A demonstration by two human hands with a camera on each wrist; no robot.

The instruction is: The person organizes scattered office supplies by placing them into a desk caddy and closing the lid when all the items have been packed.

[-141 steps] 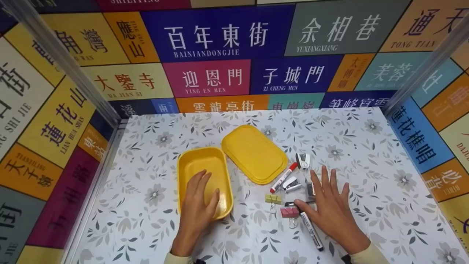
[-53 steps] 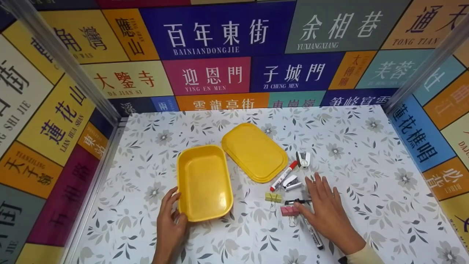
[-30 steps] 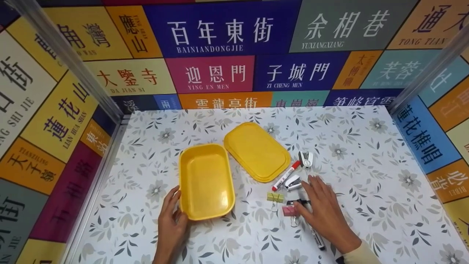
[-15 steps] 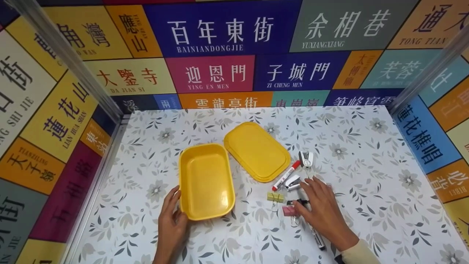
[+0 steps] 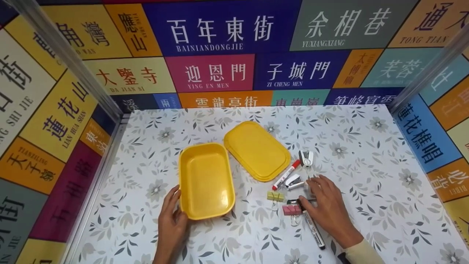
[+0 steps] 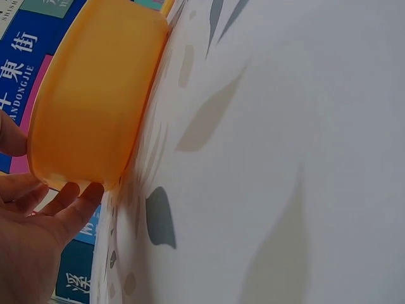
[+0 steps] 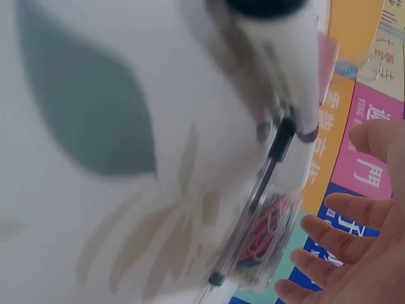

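Note:
An open yellow plastic box [image 5: 207, 176] sits on the patterned table. My left hand [image 5: 171, 223] holds its near left corner, fingers along the outer left wall and thumb at the near end; the left wrist view shows the fingertips against the box [image 6: 95, 95]. My right hand [image 5: 328, 209] hovers, fingers loosely bent, over a black-tipped clear pen [image 5: 293, 201] and a black-and-white marker [image 5: 313, 229]. In the right wrist view, a clear case of coloured paper clips [image 7: 269, 234] lies beside the pen, apart from the fingers. The hand mostly covers that case in the head view.
A yellow lid [image 5: 256, 150] lies right of the box. Around it are a red-capped marker [image 5: 286, 175], a small white stapler [image 5: 294, 181], a white-and-black gadget [image 5: 306, 158], a yellow binder clip [image 5: 275, 196] and a pink one [image 5: 292, 209]. Sign-printed panels [image 5: 227, 31] enclose the table.
My left hand has gone from over the box to its near left corner and stayed there. My right hand's fingers have bent more, and it has just shifted slightly right, uncovering more marker and stapler.

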